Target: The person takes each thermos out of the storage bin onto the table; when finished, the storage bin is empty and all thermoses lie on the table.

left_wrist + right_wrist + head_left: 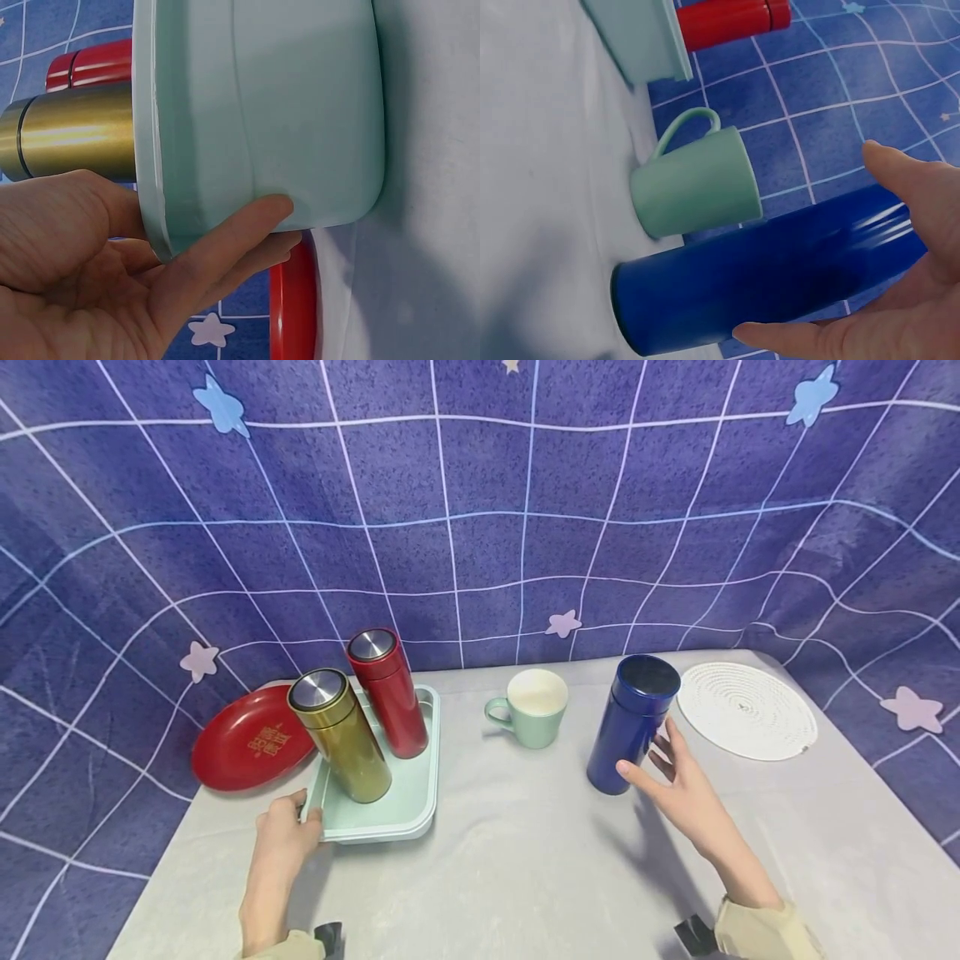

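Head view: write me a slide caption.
Left hand grips a green tray holding a gold flask and a red flask; right hand is beside a blue flask.

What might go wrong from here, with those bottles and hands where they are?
The gold bottle and red bottle stand tall in the green tray, so they might topple if the left hand, gripping its corner, tilts it.

The right hand seems only loosely around the blue bottle, which might slip or tip if lifted now.

The mug stands between tray and blue bottle, so a sideways move could knock it.
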A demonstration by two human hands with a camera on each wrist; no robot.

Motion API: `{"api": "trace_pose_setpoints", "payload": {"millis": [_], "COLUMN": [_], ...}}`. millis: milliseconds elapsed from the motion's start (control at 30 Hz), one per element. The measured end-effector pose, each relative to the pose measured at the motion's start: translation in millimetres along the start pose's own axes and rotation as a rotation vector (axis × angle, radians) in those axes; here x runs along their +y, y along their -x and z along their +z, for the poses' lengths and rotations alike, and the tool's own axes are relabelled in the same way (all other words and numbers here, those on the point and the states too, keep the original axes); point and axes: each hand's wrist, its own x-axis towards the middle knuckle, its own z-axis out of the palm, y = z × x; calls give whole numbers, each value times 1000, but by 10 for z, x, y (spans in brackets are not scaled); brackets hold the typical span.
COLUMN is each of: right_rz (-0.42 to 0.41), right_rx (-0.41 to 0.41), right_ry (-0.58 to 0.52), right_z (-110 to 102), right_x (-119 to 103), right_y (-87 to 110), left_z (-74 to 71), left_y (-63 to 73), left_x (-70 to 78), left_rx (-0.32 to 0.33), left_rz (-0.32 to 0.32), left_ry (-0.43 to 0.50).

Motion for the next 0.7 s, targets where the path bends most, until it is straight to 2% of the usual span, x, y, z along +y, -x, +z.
{"api": "trace_pose_setpoints", "payload": {"millis": [100, 333, 533, 700], "right_rz": [24, -6, -55, -115], "right_rx": [-5, -28, -48, -97], "right_ry": [32, 87, 65, 28], "right_z": [-13, 23, 93, 197], "right_x": [-13, -67, -100, -131], "right_y": [94, 280, 436, 483], "left_z": [3, -9, 5, 13], "left_y": [7, 25, 30, 35], "left_x": [-3, -7, -4, -5], "left_rx": [3, 25, 33, 46], "left_rz": [4, 13, 21, 30], "left_ry": [0, -7, 1, 7]}}
